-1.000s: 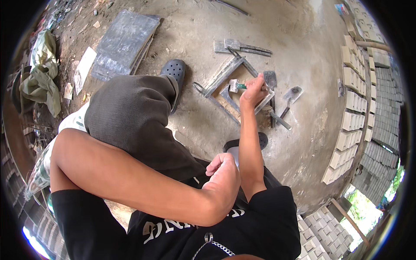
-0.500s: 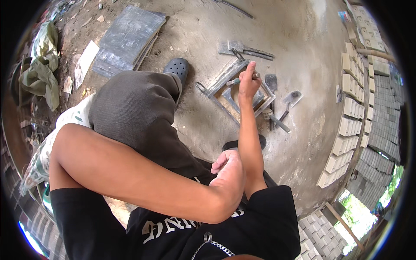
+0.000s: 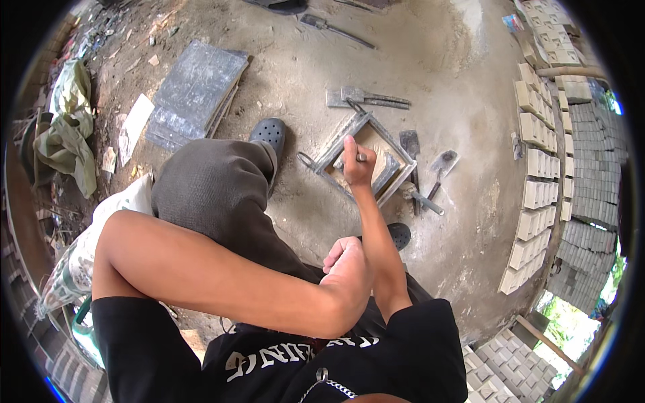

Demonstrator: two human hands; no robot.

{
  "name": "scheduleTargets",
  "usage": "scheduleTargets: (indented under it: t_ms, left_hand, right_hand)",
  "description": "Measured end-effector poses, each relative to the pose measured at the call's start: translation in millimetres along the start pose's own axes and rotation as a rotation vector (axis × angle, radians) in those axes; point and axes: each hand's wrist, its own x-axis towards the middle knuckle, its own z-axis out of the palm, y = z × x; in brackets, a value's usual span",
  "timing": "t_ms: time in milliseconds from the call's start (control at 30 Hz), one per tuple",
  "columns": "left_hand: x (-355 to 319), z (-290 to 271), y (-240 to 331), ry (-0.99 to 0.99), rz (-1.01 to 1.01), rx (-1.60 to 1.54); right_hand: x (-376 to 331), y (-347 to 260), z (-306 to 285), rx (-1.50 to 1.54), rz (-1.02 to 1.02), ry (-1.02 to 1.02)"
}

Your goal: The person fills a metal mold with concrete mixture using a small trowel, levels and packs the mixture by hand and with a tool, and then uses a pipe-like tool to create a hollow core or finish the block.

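One squarish metal frame lies at 12 o'clock from the left hand, whose fingers are curled, can't tell if fully closed. Right hand's way nearer, over the frame, fist wrapped round a tool handle seen nearly end-on.

One square frame with two loop handles, two hands, two clogs, one sheet stack
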Motion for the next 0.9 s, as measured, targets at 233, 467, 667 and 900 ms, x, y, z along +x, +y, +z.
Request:
scheduleTargets:
  t_ms: [233,467,667,900]
  left_hand:
    - [12.6,9.3,3.3,0.017,-0.059,-0.008]
    - [27.0,15.7,2.6,0.042,-0.056,-0.059]
    - [43.9,35.3,9.6,-0.182,0.004,-0.008]
    - [66.5,53.3,19.7,-0.184,0.029,0.101]
  right_hand:
    - [-18.6,13.2,-6.1,0.105,0.021,0.023]
    - [-30.0,16.0,-11.5,-0.011,-0.01,0.028]
    - [-2.4,-35.4,-47.2,0.589,0.117,0.169]
    - [-13.4,-95.3,-109.6,0.259,-0.182,0.125]
